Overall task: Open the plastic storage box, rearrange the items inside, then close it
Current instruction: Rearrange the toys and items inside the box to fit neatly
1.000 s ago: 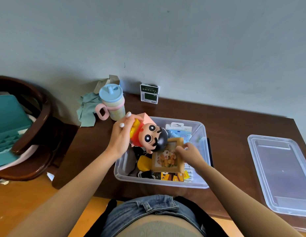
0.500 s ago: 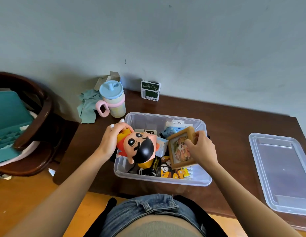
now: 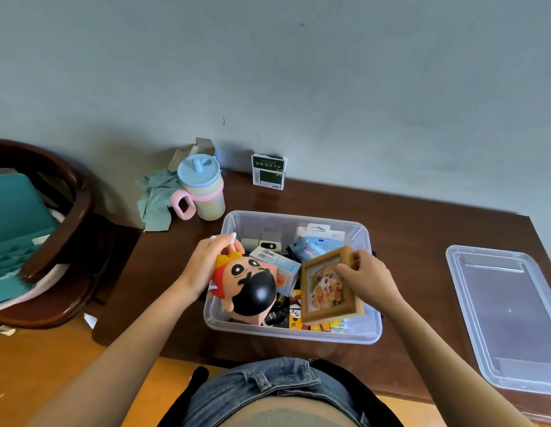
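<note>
Clear plastic box (image 3: 294, 332) stands open at the centre of a dark brown table (image 3: 422, 229), its near wall toward the person. Left hand (image 3: 206, 266), at 9 o'clock of the box, grips a cartoon doll (image 3: 249, 285) by its yellow and red end; the fingers curl round that end and hide most of it, and the doll's black-haired head lies low in the left half of the box. Right hand (image 3: 365, 280), at 3 o'clock, pinches the upper right corner of a small wooden frame (image 3: 328, 289), which is tilted over the right half of the box; whether its lower edge rests on the contents cannot be told. Beneath doll and frame lie small cartons, blue packets and yellow printed cards, largely covered and hard to identify. Lid (image 3: 508, 318) lies flat on the table well apart at 3 o'clock, its far right edge cut off by the picture border. At 11 o'clock a pastel cup (image 3: 203, 188) with a blue top and pink handle stands beside a green cloth (image 3: 157, 198); at 12 o'clock a green-and-white pack (image 3: 268, 175) stands upright against the wall. At 9 o'clock, off the table, a dark wooden chair (image 3: 67, 229) is partly cut off.
</note>
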`<action>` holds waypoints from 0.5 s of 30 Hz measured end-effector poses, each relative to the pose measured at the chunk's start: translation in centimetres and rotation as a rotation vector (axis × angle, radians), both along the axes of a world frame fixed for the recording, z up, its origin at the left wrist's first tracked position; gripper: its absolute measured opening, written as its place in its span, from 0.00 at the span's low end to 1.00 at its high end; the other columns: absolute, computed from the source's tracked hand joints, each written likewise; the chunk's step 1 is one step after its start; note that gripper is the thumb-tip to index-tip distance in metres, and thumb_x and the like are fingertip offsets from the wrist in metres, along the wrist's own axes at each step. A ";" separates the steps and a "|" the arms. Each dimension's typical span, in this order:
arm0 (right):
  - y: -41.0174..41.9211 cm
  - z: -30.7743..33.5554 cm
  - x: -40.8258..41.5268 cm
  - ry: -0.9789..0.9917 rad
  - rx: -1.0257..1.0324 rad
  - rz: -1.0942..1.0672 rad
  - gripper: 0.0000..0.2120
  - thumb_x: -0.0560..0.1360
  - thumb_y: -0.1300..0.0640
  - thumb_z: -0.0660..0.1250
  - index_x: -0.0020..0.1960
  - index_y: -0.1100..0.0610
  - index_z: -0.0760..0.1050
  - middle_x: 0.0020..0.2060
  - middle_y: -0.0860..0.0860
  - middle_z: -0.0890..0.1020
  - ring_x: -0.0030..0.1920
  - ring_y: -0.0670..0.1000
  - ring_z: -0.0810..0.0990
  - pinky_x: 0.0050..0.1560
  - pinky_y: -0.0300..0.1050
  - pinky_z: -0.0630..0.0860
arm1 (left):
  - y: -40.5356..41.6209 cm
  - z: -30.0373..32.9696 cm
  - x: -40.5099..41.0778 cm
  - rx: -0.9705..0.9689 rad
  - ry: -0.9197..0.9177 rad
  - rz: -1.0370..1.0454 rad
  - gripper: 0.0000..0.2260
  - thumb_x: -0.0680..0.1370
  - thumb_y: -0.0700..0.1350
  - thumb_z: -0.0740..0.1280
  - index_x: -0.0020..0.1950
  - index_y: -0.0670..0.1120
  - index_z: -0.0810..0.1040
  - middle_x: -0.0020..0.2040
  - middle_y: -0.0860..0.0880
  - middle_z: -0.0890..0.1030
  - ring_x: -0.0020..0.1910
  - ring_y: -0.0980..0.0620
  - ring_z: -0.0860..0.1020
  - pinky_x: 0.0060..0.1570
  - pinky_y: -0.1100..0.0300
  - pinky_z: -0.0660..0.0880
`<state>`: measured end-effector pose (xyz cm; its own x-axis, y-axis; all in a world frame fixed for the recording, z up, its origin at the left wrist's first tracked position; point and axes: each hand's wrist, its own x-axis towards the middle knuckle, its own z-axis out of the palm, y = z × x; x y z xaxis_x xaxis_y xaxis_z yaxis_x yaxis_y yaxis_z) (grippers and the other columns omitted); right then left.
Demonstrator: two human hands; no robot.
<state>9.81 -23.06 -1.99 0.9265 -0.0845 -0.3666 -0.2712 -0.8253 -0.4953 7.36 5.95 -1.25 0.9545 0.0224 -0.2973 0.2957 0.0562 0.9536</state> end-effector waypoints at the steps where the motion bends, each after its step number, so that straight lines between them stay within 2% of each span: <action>1: -0.1 0.0 -0.1 0.017 0.001 0.012 0.10 0.71 0.48 0.64 0.41 0.54 0.69 0.35 0.48 0.78 0.33 0.46 0.76 0.28 0.41 0.69 | 0.0 0.0 0.2 -0.008 0.015 0.012 0.20 0.76 0.50 0.61 0.35 0.34 0.74 0.29 0.47 0.77 0.27 0.54 0.76 0.25 0.65 0.72; 3: -0.2 0.1 -0.2 0.054 0.007 0.037 0.10 0.70 0.48 0.65 0.41 0.55 0.69 0.35 0.49 0.79 0.35 0.47 0.78 0.31 0.43 0.74 | -0.1 0.2 0.8 -0.028 0.057 0.069 0.18 0.79 0.48 0.60 0.35 0.40 0.77 0.29 0.48 0.78 0.27 0.54 0.77 0.22 0.66 0.72; 6: -0.2 0.1 -0.5 0.107 0.040 0.056 0.11 0.71 0.49 0.65 0.44 0.56 0.71 0.38 0.51 0.81 0.37 0.51 0.81 0.39 0.50 0.80 | -0.5 0.0 1.9 0.111 -0.018 0.183 0.15 0.79 0.48 0.61 0.36 0.46 0.78 0.37 0.47 0.80 0.37 0.52 0.79 0.35 0.61 0.76; 8: 0.0 0.1 -0.8 0.124 0.069 0.059 0.10 0.71 0.49 0.65 0.45 0.55 0.70 0.38 0.51 0.81 0.36 0.50 0.81 0.39 0.49 0.81 | -0.8 -0.5 2.4 0.234 -0.082 0.204 0.09 0.80 0.46 0.61 0.42 0.50 0.78 0.43 0.46 0.78 0.43 0.50 0.78 0.40 0.56 0.77; 9: 0.0 0.0 -0.9 0.127 0.081 0.055 0.10 0.71 0.50 0.65 0.46 0.55 0.70 0.38 0.51 0.81 0.35 0.50 0.81 0.38 0.49 0.81 | -1.0 -0.8 2.5 0.257 -0.082 0.185 0.07 0.80 0.44 0.62 0.46 0.52 0.77 0.47 0.46 0.77 0.46 0.49 0.78 0.40 0.53 0.79; 11: 0.2 0.0 -1.2 0.121 0.084 0.039 0.10 0.72 0.50 0.65 0.47 0.55 0.69 0.38 0.50 0.80 0.35 0.48 0.80 0.36 0.46 0.80 | -1.4 -1.5 2.5 0.343 -0.081 0.105 0.08 0.79 0.41 0.63 0.53 0.54 0.74 0.52 0.47 0.75 0.51 0.46 0.78 0.39 0.51 0.81; 13: 0.2 0.1 -1.3 0.106 0.064 0.017 0.11 0.72 0.49 0.64 0.48 0.55 0.69 0.37 0.49 0.79 0.35 0.46 0.79 0.31 0.42 0.76 | -1.6 -1.9 2.3 0.522 -0.136 0.044 0.13 0.78 0.42 0.64 0.60 0.53 0.71 0.56 0.48 0.74 0.55 0.46 0.76 0.46 0.51 0.79; 15: 0.1 0.4 -1.2 0.082 0.064 -0.030 0.11 0.72 0.49 0.63 0.49 0.55 0.68 0.36 0.48 0.79 0.35 0.46 0.78 0.29 0.40 0.72 | -1.9 -2.0 2.2 0.610 -0.199 0.034 0.20 0.77 0.42 0.66 0.68 0.49 0.67 0.62 0.47 0.70 0.59 0.48 0.74 0.53 0.54 0.75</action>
